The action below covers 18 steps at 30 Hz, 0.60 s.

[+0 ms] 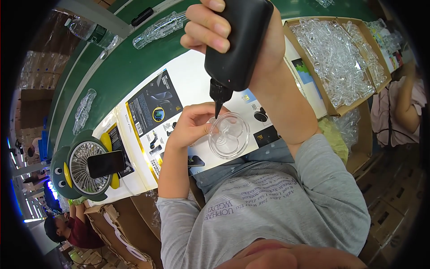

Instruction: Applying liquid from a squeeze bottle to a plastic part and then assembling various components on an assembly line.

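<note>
My right hand (268, 49) is raised, with its fingers wrapped round a black squeeze bottle (237, 49). The bottle is tipped nozzle down. Its thin black nozzle tip (218, 107) points at the rim of a clear round plastic part (229, 136); whether it touches, I cannot tell. My left hand (192, 124) pinches that part at its left edge and holds it above the sheet. Inside the ring of the part, curved clear walls show. Some of the left fingertips are hidden behind the clear plastic.
A printed sheet (188, 67) covers the green table (116, 67) before me. A cardboard box (347, 110) of clear plastic pieces stands at right. Loose clear pieces (159, 30) lie farther back. A fan (89, 166) with a phone (105, 163) is at left. Other people (85, 231) sit nearby.
</note>
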Available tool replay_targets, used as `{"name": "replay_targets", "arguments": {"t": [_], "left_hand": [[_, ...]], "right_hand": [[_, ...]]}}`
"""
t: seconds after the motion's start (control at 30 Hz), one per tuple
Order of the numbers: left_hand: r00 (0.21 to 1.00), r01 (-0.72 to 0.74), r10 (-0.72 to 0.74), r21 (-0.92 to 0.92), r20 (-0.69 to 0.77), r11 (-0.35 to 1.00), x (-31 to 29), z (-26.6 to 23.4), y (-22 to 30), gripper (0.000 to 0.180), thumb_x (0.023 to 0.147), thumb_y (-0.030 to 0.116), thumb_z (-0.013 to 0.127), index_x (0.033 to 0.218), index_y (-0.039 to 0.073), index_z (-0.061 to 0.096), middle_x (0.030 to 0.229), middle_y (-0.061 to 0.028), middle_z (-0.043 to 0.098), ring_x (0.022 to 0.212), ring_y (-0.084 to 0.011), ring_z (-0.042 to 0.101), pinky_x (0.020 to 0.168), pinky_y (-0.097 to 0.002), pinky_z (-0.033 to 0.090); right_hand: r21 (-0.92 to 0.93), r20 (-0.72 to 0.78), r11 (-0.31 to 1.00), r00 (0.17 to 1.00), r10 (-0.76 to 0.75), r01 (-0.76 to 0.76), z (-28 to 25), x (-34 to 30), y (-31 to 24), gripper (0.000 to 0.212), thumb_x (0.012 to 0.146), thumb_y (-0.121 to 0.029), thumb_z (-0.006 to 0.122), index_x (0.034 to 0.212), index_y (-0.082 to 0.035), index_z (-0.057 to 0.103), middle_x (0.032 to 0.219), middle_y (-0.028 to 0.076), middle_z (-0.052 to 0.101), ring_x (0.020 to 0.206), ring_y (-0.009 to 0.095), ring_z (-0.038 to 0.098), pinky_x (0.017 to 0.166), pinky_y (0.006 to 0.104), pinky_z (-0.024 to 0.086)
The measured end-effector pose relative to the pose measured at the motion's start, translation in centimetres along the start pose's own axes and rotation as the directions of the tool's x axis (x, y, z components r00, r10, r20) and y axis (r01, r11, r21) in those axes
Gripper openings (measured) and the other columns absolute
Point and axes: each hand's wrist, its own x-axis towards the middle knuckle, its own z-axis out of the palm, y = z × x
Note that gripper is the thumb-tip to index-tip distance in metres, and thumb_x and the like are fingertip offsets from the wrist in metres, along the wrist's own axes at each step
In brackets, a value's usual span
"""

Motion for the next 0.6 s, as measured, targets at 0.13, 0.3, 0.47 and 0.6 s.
{"name": "replay_targets", "arguments": {"t": [0.13,0.3,0.47,0.6], "left_hand": [[0.998,0.035,-0.037,-0.041,-0.046,0.999,0.0,0.2,0.5,0.04,0.072,0.018,0.071,0.1,-0.007,0.058,0.098,-0.014,0.06,0.092,-0.0219,0.058,0.084,-0.0332,0.045],[0.996,0.002,-0.006,-0.045,-0.089,0.999,0.2,-0.2,1.0,0.041,0.072,0.019,0.071,0.1,-0.007,0.057,0.096,-0.0146,0.061,0.09,-0.0232,0.06,0.083,-0.0333,0.046],[0.966,-0.075,0.074,0.006,-0.246,0.997,0.3,-0.5,0.4,0.031,0.072,0.014,0.069,0.095,-0.004,0.06,0.088,-0.0113,0.064,0.078,-0.0175,0.062,0.071,-0.0279,0.05],[0.941,-0.043,0.045,0.011,-0.335,0.999,0.0,-0.7,0.6,0.024,0.072,0.008,0.065,0.093,-0.003,0.061,0.084,-0.0105,0.065,0.074,-0.0183,0.063,0.07,-0.028,0.051]], "right_hand": [[-0.028,-0.074,0.998,0.996,-0.05,0.048,-1.2,0.5,-0.1,0.032,0.088,-0.031,0.035,0.071,-0.007,0.047,0.054,0.005,0.045,0.047,0.016,0.044,0.055,0.0273,0.037],[-0.029,-0.335,0.993,0.935,-0.118,0.115,-1.7,1.6,-0.8,0.036,0.086,-0.04,0.042,0.072,-0.008,0.049,0.056,0.006,0.047,0.049,0.018,0.047,0.057,0.029,0.039],[-0.3,-0.569,0.928,0.739,-0.361,0.222,-6.9,3.2,-2.7,0.033,0.09,-0.033,0.042,0.097,-0.002,0.049,0.088,0.011,0.054,0.086,0.024,0.054,0.076,0.0336,0.047],[-0.487,-0.475,0.801,0.664,-0.577,0.347,-10.6,3.0,-4.2,0.032,0.081,-0.012,0.061,0.108,-0.001,0.047,0.101,0.011,0.054,0.095,0.023,0.054,0.083,0.0347,0.046]]}}
